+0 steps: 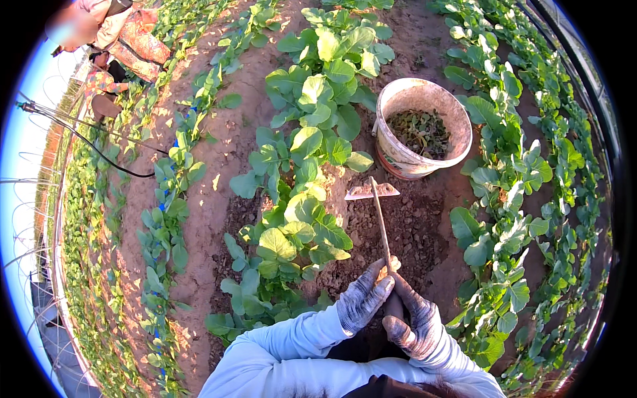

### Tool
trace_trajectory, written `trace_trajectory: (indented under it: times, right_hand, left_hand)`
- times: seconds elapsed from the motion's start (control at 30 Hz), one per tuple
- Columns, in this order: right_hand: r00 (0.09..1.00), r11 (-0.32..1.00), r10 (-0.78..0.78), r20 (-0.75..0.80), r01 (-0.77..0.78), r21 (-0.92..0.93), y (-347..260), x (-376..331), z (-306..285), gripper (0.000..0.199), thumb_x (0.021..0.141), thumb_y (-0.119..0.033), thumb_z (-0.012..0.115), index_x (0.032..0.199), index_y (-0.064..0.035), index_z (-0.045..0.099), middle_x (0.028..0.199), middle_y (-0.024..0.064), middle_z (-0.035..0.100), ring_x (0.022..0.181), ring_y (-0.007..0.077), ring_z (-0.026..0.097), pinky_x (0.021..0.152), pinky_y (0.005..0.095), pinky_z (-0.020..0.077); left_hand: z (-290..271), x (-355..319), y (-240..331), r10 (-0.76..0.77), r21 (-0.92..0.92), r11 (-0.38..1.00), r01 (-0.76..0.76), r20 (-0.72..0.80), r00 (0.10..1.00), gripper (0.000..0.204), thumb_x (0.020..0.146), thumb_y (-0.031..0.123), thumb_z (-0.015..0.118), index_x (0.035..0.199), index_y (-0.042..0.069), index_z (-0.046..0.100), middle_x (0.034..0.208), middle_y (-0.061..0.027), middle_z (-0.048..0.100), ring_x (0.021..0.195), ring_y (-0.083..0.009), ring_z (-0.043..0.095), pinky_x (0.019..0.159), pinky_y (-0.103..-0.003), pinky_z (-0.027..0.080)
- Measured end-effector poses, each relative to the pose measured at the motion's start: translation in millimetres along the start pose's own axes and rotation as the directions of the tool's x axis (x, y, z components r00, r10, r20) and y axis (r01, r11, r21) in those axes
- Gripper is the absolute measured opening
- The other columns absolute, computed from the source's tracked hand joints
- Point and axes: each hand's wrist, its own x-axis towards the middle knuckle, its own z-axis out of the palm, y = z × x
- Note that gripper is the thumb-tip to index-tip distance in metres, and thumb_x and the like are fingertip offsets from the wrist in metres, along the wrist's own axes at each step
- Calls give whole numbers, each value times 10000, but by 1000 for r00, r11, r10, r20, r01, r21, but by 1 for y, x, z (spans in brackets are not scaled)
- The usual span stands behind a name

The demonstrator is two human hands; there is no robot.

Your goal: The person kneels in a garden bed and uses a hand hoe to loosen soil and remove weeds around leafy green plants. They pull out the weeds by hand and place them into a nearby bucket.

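Note:
A small hand hoe (pixel 382 225) with a thin metal neck and a flat, soil-smeared blade points away from me, its blade just above or on the dug soil. My left hand (pixel 363 297), in a grey work glove, is closed at the hoe's neck near the top of the grip. My right hand (pixel 419 326), gloved too, wraps the dark handle (pixel 393 306) close to my body. A tan bit shows at the left fingertips; I cannot make out what it is. Beyond the blade stands a dirty white bucket (pixel 406 159) holding pulled, wilted greens (pixel 419 132).
A row of leafy green plants (pixel 298 225) grows left of my hands, and another row (pixel 504 219) on the right. Loose dark soil (pixel 398 225) lies between them. Two people (pixel 133 46) crouch or bend at the far left. A black hose (pixel 99 149) crosses the left rows.

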Motion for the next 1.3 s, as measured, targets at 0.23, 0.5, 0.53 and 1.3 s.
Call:
trace_trajectory:
  times: [0.23,0.5,0.53,1.3]
  right_hand:
    - [995,994,-94,-36,92,-63,-30,32,-16,662,814,-275,587,1300,71,302,1151,161,509,1046,151,460,886,263,370]
    - [935,925,-348,-72,329,-192,-72,28,-11,622,812,-249,561,1289,73,323,1166,184,510,1090,186,467,915,285,367]
    - [913,903,-397,-97,369,-221,-68,26,-11,608,809,-248,558,1285,58,337,1113,184,548,1041,177,506,882,284,394]
    - [852,860,-509,-119,508,-42,8,-83,59,667,822,-282,607,1336,0,289,875,-28,516,674,25,423,597,158,367]
  left_hand:
    - [-6,40,19,-114,84,989,123,-110,987,393,936,207,384,1270,2,358,1218,-117,477,1120,-169,446,948,-292,349]
    - [-1,56,60,136,144,981,-128,-47,990,396,897,64,401,1289,92,356,1287,-207,366,1134,-356,441,935,-395,400]
    - [2,60,64,81,90,993,-75,-63,995,404,889,41,397,1288,91,355,1285,-217,363,1125,-370,445,922,-397,413]
    - [51,-49,15,152,301,949,-92,-180,972,415,888,327,403,1196,51,435,1144,-234,503,1023,-368,522,853,-389,430]
